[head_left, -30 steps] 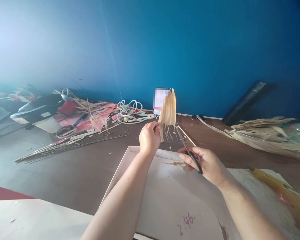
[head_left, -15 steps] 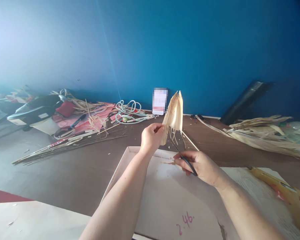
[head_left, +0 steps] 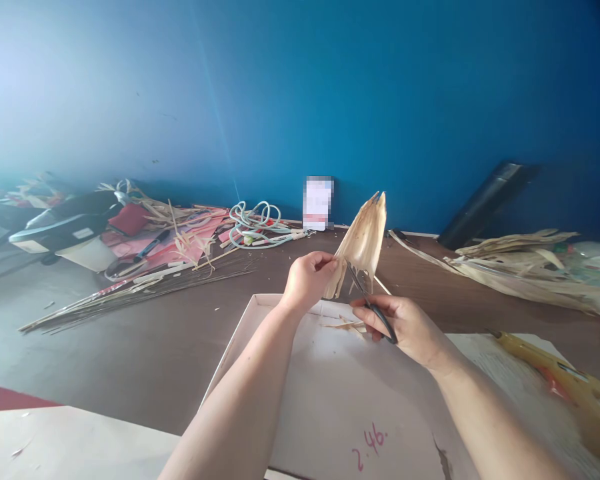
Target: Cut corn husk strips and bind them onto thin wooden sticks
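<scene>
Between finger and thumb, my left hand (head_left: pixel 310 279) pinches the left edge of a dried corn husk (head_left: pixel 364 237), which stands up pale and pointed above the box lid. My right hand (head_left: pixel 397 327) is closed round the black handles of a pair of scissors (head_left: pixel 383 325). Their blades reach up to the ragged lower edge of the husk; whether they are parted is hard to make out. Small husk scraps (head_left: pixel 347 325) lie in the shallow white box lid (head_left: pixel 320 393) below. A thin pale stick shows behind the husk.
A yellow glue gun (head_left: pixel 555 380) rests on paper at the right. Behind it lie long dried husks (head_left: pixel 525 270) and a black tube (head_left: pixel 483 203). A phone (head_left: pixel 318 203) leans on the blue wall, beside a coiled pale cable (head_left: pixel 257 223). Sticks and a black bag (head_left: pixel 65 217) occupy the left.
The husk has swung right and a little lower, its face now turned more broadly to me. The scissor blades have shifted up against its lower edge. More scraps show in the lid.
</scene>
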Demonstrator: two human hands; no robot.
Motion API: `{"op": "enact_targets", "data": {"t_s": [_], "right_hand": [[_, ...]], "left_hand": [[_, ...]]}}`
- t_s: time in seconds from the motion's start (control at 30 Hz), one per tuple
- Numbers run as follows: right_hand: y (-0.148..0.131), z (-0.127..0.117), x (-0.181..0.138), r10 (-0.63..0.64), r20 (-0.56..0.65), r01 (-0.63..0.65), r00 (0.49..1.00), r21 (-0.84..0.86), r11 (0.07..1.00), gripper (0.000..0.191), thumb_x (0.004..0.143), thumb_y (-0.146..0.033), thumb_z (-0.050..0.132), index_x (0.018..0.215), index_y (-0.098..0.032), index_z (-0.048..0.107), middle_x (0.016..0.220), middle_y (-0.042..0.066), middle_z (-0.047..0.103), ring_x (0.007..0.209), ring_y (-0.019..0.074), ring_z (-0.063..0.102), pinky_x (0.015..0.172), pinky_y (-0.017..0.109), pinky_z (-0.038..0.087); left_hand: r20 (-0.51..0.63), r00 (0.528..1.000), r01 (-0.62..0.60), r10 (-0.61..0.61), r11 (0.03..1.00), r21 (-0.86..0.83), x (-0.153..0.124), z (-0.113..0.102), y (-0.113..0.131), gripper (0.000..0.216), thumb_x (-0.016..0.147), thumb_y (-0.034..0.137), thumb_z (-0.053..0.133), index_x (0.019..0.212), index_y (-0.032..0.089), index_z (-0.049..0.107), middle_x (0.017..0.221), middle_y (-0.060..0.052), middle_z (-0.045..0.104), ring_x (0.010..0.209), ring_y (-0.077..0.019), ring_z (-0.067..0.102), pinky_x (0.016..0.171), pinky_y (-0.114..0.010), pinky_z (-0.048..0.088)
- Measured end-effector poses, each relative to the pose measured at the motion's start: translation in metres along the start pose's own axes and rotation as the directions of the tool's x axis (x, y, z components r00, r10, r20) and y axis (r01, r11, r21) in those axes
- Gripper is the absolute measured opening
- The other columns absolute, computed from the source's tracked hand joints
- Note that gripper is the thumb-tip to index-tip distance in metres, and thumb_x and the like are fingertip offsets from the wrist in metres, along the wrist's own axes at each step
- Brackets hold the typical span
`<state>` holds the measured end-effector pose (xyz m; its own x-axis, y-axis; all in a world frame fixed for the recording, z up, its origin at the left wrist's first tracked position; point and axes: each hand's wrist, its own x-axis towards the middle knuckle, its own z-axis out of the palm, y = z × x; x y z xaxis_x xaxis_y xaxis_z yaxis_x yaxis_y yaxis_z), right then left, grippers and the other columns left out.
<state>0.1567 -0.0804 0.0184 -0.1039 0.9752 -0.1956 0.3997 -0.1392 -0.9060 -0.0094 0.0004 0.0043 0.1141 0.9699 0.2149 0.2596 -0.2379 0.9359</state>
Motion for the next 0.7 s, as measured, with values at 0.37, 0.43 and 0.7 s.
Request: {"op": "enact_targets", "data": {"t_s": [0.37,0.43,0.7], "right_hand": [[0.007,-0.006,0.000,-0.071,0.060,0.068,0.996,0.050,0.996,0.046,0.073,-0.048,0.063,0.104,-0.014,0.064,0.055,-0.001,0.055,0.050,0.0112,0.049,0.051,0.024,0.040],[0.008,-0.006,0.000,-0.066,0.067,0.062,0.996,0.060,0.996,0.046,0.073,-0.048,0.063,0.104,-0.014,0.064,0.055,-0.001,0.054,0.050,0.0109,0.049,0.050,0.024,0.040],[0.011,-0.008,0.001,-0.048,0.061,0.043,0.997,0.073,0.996,0.046,0.072,-0.048,0.064,0.103,-0.014,0.065,0.055,-0.001,0.052,0.049,0.0107,0.048,0.048,0.023,0.040]], "left_hand": [[0.085,0.991,0.109,-0.100,0.987,-0.114,0.000,-0.006,0.003,0.028,0.072,0.039,0.059,0.084,0.017,0.068,0.072,-0.001,0.065,0.062,-0.0109,0.054,0.056,-0.020,0.040],[0.094,0.990,0.118,-0.107,0.986,-0.122,0.001,-0.007,0.003,0.029,0.071,0.041,0.059,0.085,0.017,0.069,0.073,-0.001,0.065,0.063,-0.0113,0.054,0.057,-0.020,0.041],[0.112,0.989,0.106,-0.094,0.989,-0.101,0.002,-0.009,0.001,0.030,0.071,0.042,0.060,0.087,0.018,0.069,0.078,-0.001,0.067,0.067,-0.0121,0.056,0.061,-0.021,0.042]]}}
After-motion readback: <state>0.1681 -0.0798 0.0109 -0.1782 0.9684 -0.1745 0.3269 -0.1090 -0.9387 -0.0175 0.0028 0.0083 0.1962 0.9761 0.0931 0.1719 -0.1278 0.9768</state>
